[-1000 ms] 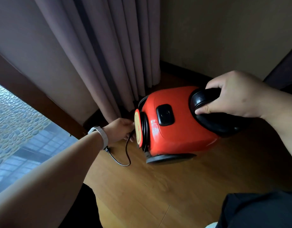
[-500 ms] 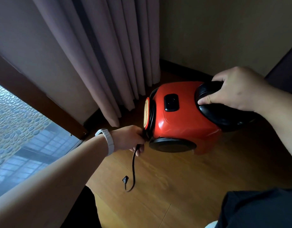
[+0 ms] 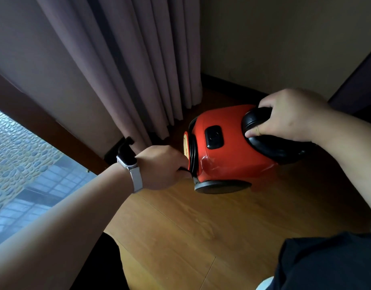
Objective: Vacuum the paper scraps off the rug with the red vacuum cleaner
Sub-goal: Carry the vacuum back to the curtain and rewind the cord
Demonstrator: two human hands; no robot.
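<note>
One red vacuum cleaner (image 3: 226,155) is all I can count of the task's things; it sits tipped on the wooden floor (image 3: 201,227) near the corner, just beside the mauve curtain (image 3: 122,65). My right hand (image 3: 289,116) has its fingers wrapped around the black handle (image 3: 270,147) on top. My left hand (image 3: 161,166), one pale-strapped watch (image 3: 130,164) on its wrist, is closed on the black cord (image 3: 193,151) at the vacuum's rear, touching the yellow disc (image 3: 186,146). Red marks show on that disc, but I cannot read them. One black button (image 3: 214,137) faces up.
</note>
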